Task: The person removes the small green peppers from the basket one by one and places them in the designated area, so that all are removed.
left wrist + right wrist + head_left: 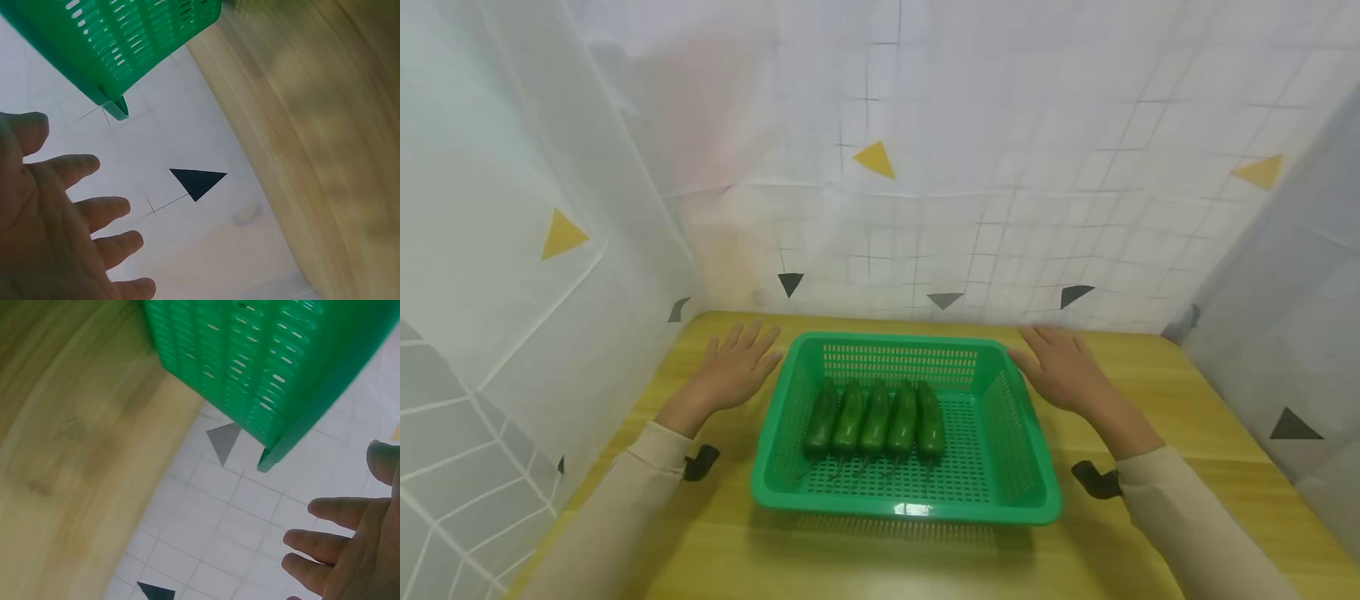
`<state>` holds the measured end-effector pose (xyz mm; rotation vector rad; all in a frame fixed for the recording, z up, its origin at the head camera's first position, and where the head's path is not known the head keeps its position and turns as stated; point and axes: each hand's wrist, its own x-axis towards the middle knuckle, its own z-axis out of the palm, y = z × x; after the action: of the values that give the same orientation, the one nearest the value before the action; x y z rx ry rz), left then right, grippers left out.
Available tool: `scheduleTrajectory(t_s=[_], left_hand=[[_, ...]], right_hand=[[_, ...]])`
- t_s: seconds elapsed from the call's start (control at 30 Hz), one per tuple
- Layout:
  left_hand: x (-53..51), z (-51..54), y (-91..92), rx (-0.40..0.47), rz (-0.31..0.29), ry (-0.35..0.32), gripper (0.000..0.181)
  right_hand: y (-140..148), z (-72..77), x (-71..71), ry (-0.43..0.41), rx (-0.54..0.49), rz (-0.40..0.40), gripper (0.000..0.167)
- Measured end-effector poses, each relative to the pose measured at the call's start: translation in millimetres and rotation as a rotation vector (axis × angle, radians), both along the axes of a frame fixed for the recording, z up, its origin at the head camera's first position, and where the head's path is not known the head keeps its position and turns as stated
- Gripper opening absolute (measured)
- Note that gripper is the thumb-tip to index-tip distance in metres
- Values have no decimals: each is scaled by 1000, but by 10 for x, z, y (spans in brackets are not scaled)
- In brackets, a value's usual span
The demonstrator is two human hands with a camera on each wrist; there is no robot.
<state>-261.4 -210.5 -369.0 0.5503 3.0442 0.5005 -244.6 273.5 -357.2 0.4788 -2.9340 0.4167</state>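
Observation:
A green plastic basket (906, 510) with slotted walls sits on the wooden table. Several green peppers (875, 423) lie side by side in its left and middle part, stems toward the near side. Just left of the basket is my left hand (730, 371), fingers spread and straight, holding nothing. My right hand (1063, 371) is by the basket's far right corner, its fingers extended and also without any object. In the left wrist view a gap separates the left hand (56, 212) from the basket wall (125, 50). The right wrist view likewise shows the right hand (350, 544) apart from the basket (250, 381).
The wooden table (880, 558) extends around the basket. White patterned sheeting (970, 108) hangs behind the table and along both sides. Each wrist wears a black mount, one on the left (702, 463) and one on the right (1096, 480).

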Motion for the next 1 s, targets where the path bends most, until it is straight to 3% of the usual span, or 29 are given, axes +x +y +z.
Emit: scheduleTrajectory(t_s=[0.2, 0.4, 0.7, 1.0], left_hand=[[55, -22, -60, 19, 6, 39, 58], [29, -46, -11, 70, -38, 65, 58], [26, -41, 48, 127, -42, 24, 59], [35, -22, 75, 131, -62, 15, 59]], right_hand=[[-137, 94, -31, -17, 25, 29, 59], [-160, 143, -12, -51, 34, 26, 59], [-271, 286, -1, -39, 76, 48, 61], [-326, 364, 17, -58, 116, 53, 62]])
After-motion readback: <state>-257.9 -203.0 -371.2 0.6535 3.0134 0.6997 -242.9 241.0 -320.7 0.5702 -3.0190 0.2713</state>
